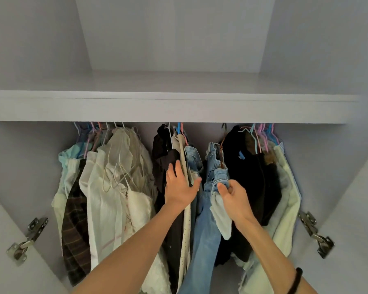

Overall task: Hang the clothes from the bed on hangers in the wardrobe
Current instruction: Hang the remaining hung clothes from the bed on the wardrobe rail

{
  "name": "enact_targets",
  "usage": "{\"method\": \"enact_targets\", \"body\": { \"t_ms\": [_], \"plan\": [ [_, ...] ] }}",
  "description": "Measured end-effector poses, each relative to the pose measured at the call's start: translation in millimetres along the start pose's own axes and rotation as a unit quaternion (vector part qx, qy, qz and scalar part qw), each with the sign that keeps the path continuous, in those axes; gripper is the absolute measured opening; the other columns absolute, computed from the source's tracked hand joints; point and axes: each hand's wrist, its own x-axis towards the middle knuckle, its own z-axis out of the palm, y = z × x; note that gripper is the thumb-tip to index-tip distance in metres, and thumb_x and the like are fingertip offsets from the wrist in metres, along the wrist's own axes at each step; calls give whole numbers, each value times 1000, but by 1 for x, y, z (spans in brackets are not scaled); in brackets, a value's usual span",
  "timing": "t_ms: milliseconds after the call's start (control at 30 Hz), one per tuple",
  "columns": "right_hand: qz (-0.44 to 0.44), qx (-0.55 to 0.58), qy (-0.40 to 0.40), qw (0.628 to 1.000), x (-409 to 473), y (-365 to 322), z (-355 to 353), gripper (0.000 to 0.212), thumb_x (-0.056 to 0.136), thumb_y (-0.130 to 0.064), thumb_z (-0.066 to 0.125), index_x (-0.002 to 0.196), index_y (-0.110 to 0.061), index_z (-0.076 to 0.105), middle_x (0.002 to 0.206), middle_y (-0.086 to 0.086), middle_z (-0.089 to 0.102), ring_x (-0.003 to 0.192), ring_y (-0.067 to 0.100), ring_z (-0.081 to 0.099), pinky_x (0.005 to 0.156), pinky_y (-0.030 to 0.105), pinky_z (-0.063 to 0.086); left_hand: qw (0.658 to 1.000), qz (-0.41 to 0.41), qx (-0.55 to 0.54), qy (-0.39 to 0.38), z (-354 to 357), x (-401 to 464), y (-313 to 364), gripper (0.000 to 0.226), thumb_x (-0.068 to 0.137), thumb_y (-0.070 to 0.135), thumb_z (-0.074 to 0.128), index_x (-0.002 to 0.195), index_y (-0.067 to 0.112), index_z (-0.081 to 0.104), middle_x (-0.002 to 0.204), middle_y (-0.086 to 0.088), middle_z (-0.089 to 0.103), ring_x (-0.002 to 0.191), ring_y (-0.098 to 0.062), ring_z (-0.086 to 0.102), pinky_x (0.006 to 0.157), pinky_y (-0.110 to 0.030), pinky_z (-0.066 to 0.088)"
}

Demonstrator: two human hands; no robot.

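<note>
Denim is what the right hand (234, 196) has got hold of: its fingers (223, 188) are curled round the waistband of a pair of light blue jeans (206, 219), with a pale pocket lining (220, 217) flopping out just under the grip. The jeans already look to be up on a brown hanger (222, 153) whose hook disappears behind the shelf edge (172, 109), so I'd say this is the settling-in bit, not the hanging itself.

Left hand (180, 185) isn't gripping anything, fingers straight and flat against the neighbouring clothes, a beige garment (182, 149) and a dark brown one (164, 158), shoving them leftwards to keep a gap open.

If it were me, I'd keep that left palm pressed where it is until the jeans hang straight, otherwise the bunch swings back and squashes them crooked. Tug the waistband down gently and evenly so the hanger sits level, and tuck that pocket lining back in. The rail itself is hidden, so can't tell if the hook is seated properly; worth a feel before letting go.

Further out, black clothes (253, 177) sit tight on the right of the jeans, cream and white stuff (115, 177) hangs well off to the left, and spare coloured hangers (263, 134) are bunched at the right end. No bed in view, so no idea how much is left.
</note>
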Motion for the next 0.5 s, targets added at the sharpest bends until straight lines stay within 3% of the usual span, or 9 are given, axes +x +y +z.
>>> {"method": "enact_targets", "body": {
  "t_ms": [167, 300, 500],
  "plan": [
    [-17, -60, 8, 998, 32, -5, 27, 15, 95, -19, 50, 95, -5, 55, 73, -3, 48, 72, 14, 48, 70, 31, 39, 998, -51, 13, -17, -6, 31, -15, 101, 82, 51, 60, 148, 11, -5, 155, -13, 0, 142, -28, 5, 111, -44, 24],
    [-7, -57, 3, 998, 47, -6, 32, 13, 94, -18, 50, 92, -6, 54, 72, -2, 47, 71, 14, 46, 70, 29, 37, 997, -53, -36, -37, -11, 45, -23, 100, 82, 54, 59, 148, 11, -2, 154, -12, 4, 142, -27, 11, 111, -43, 26],
    [19, 35, -74, 996, 45, 5, 11, 14, 94, -14, 52, 99, -3, 59, 97, 29, 59, 82, 22, 54, 77, 36, 45, 993, -51, -95, -55, 4, 52, -11, 102, 82, 51, 61, 148, 9, -5, 155, -8, 3, 142, -23, 10, 112, -38, 24]
  ]
}}
